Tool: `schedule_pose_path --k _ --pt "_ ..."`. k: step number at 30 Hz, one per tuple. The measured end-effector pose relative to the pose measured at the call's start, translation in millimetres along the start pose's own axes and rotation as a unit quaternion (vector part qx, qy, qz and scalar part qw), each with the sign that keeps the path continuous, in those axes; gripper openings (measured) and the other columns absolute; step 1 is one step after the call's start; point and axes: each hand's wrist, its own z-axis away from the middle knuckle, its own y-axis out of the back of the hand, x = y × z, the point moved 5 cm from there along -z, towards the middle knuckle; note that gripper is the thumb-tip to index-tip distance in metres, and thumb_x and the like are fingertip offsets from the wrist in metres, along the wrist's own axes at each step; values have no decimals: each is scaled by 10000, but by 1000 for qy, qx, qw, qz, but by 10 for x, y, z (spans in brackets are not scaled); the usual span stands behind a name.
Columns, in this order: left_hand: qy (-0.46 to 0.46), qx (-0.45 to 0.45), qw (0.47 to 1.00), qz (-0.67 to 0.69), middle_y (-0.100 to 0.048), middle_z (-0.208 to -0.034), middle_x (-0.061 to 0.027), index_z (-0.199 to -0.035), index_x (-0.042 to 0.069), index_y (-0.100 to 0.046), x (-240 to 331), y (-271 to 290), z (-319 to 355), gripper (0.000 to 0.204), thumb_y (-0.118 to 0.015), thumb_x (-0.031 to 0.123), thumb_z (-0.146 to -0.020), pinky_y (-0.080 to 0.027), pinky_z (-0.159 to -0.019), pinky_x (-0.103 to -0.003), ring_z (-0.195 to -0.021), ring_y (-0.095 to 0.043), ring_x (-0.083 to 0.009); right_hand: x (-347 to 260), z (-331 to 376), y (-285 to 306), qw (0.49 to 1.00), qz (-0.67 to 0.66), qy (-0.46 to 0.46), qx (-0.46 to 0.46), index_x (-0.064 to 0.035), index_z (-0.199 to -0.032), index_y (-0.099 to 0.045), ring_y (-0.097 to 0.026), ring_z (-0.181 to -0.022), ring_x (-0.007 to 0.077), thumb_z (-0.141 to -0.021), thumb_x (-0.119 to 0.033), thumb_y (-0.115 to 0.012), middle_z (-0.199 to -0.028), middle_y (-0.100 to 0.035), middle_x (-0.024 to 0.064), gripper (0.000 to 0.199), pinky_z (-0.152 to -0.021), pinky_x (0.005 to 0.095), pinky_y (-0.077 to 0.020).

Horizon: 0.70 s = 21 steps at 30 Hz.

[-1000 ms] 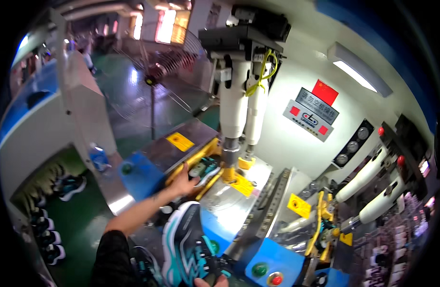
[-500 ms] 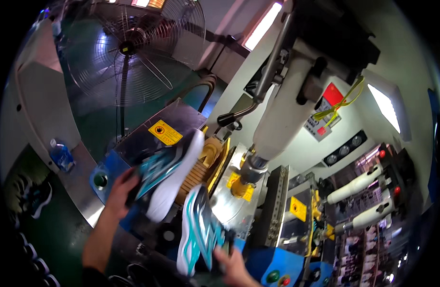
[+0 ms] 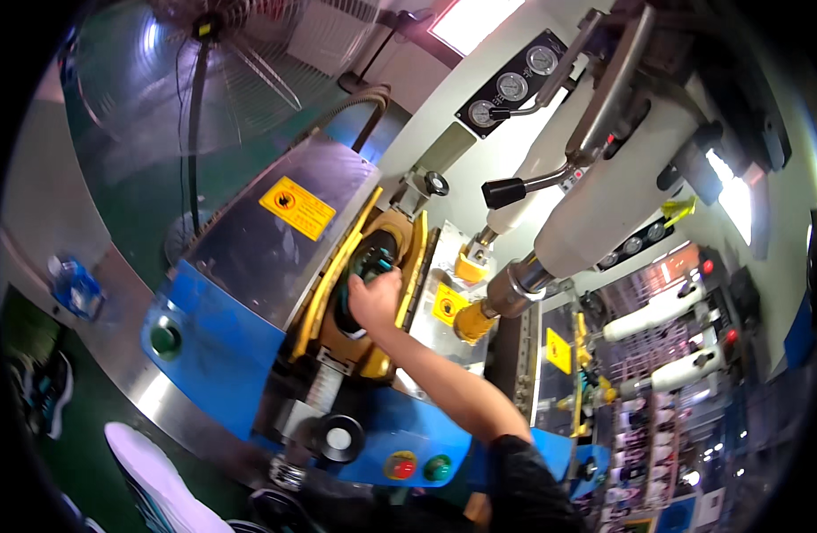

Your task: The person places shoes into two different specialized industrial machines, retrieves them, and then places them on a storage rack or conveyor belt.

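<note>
Right hand [image 3: 376, 298] clamped on dark-and-teal shoe [image 3: 373, 253], which sits under its fingers between yellow side pads [image 3: 337, 273]. Left hand out of frame, can't tell its grip. White-soled shoe [image 3: 155, 471] well left of right hand; black knob [image 3: 340, 438] nearer the body; yellow-tipped press rod [image 3: 473, 323] to its right.

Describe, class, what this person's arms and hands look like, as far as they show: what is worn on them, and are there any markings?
Only the right arm shows. A black, creased sleeve covers its upper part and leaves the forearm bare. The right hand wears no glove, and no watch, band or clear marking shows. The left hand is out of view.
</note>
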Motion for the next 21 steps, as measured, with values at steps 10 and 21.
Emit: schedule_pose_path --k 10,21 --pt "65 -101 912 391 -644 -1068 -123 -1265 92 -520 393 -201 -133 563 -677 401 -821 -514 -774 -417 -924 -602 -257 -482 524 843 946 63 223 -225 63 -1334 -370 -533 -1150 380 -830 -386 -628 -1256 -532 248 723 -936 391 -452" --pt "222 -93 674 699 -545 -1228 -131 -1331 -3 -409 1648 176 851 460 -538 167 -924 -450 -966 -386 -1111 -555 -244 701 2728 2429 917 128 261 -272 33 -1440 -240 -288 -1373 392 -790 -407 -713 -1470 -269 288 916 -1105 542 -230"
